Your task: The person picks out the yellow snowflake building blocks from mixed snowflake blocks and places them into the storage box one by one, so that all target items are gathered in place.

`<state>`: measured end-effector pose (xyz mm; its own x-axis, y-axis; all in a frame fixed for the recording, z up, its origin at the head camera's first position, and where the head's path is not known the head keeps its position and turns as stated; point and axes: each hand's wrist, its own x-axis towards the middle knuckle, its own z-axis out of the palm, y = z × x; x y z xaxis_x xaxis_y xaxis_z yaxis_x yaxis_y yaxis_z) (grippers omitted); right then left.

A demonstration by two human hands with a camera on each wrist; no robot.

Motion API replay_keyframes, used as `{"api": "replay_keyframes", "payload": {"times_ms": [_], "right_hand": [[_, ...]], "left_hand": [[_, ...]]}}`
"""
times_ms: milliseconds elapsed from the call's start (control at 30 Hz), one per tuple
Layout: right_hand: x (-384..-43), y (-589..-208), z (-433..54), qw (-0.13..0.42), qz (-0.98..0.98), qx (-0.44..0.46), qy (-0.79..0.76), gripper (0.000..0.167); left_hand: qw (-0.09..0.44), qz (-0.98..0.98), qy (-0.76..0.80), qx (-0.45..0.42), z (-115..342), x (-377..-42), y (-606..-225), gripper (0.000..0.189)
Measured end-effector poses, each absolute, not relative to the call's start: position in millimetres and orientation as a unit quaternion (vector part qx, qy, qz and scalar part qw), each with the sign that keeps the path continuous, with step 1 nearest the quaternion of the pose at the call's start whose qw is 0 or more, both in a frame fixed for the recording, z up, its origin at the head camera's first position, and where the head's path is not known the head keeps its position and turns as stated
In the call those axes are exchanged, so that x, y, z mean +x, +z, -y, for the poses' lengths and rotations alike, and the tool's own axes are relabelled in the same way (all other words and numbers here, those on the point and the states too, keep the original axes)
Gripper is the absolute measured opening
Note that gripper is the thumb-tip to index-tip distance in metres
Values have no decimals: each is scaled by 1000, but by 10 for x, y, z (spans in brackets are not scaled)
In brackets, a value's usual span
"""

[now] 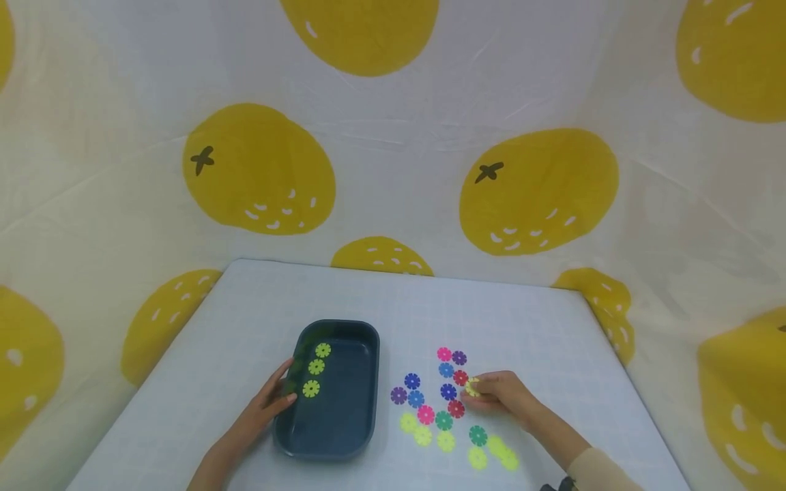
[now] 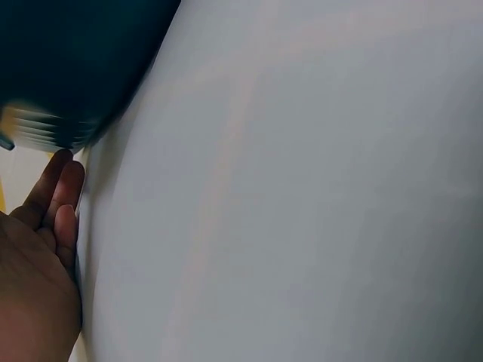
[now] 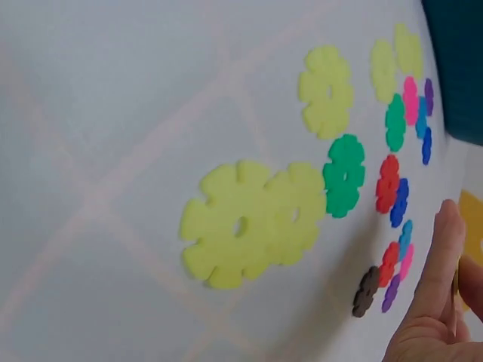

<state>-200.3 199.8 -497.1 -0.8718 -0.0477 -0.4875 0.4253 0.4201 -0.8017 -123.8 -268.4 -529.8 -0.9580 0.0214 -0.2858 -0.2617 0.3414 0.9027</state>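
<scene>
Head view, right fingers pinching yellow disc, tray (coloured discs between).

My left forearm slants in from the lower left; my left hand reaches forward, thumb apart from fingers. From the lower right comes my right forearm, right hand turned inward, pinching.

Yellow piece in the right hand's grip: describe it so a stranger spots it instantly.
In the head view, start at the dark tray and go right, past the coloured pieces, to the grip of the right hand. Pinched there, just right of a red piece, is the flower-shaped yellow piece. Alone of the yellow pieces, it is held; the others lie in the tray or on the table.
</scene>
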Motion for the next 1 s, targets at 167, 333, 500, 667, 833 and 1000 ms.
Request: {"api": "replay_keyframes", "payload": {"times_ms": [167, 333, 500, 667, 833, 1000], "right_hand": [[-2001, -4908, -1937, 241, -771, 141, -572, 43], [-1987, -4796, -1882, 268, -740, 133, -602, 42], [-2000, -4698, -1850, 271, -743, 121, -600, 36], [-2052, -4569, -1788, 268, -746, 93, -602, 34], [-2084, -4455, -1667, 273, -741, 74, -609, 33], [-2096, -4374, -1536, 279, -743, 86, -602, 31]], "left_hand": [[125, -810, 568, -74, 2682, -1233, -5285, 75], [125, -808, 570, -74, 2694, -1226, -5285, 75], [131, -807, 571, -76, 2702, -1221, -5270, 75], [131, -812, 565, -73, 2705, -1218, -5262, 75], [127, -804, 577, -70, 2710, -1214, -5267, 74], [122, -802, 581, -64, 2709, -1224, -5277, 73]]}}
